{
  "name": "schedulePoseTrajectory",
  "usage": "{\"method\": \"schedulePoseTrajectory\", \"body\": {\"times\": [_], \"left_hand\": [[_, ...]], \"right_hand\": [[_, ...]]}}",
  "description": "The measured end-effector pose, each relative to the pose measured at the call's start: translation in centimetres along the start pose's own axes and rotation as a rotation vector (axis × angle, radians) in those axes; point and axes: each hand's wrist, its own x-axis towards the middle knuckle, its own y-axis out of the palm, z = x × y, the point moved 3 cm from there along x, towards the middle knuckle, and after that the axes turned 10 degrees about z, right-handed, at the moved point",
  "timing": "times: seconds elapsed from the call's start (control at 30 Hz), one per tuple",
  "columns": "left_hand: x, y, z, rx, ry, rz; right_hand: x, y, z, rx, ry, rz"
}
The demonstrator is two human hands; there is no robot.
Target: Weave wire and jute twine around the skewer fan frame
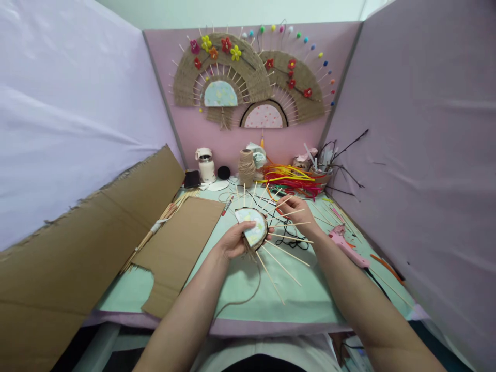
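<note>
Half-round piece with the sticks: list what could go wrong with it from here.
The thin sticks fan out close to the right hand, so a bump might loosen one. The black cord lies in loose loops beneath them and could snag. The twine trails toward the near edge of the table and might catch, tugging the half-round piece.

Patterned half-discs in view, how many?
3: one half-disc in the left hand; on the back panel, a pale blue one and, lower right of it, a pink dotted one.
</note>
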Motion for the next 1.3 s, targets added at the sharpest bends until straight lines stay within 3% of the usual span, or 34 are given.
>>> {"method": "schedulePoseTrajectory", "body": {"times": [0.17, 0.37, 0.63, 0.87, 1.1, 1.3], "left_hand": [[-0.1, -0.5, -0.2, 0.001, 0.017, -0.058], [-0.3, -0.7, -0.9, 0.006, 0.065, -0.095], [-0.3, -1.2, -1.5, -0.048, 0.126, -0.133], [-0.2, -1.5, -1.3, -0.073, 0.120, -0.172], [-0.1, -1.1, -0.5, -0.018, 0.043, -0.135], [-0.2, -0.8, 0.3, 0.044, -0.035, 0.006]], "right_hand": [[0.2, -0.2, -0.2, 0.007, 0.068, 0.036], [0.4, -1.0, -0.4, 0.286, 0.107, 0.092], [0.4, -2.7, 0.7, 0.415, 0.054, 0.082], [0.2, -3.2, 1.5, 0.365, -0.077, 0.014], [0.8, -3.5, 0.5, 0.329, -0.069, -0.063], [1.2, -1.3, -1.9, 0.376, 0.055, -0.098]]}}
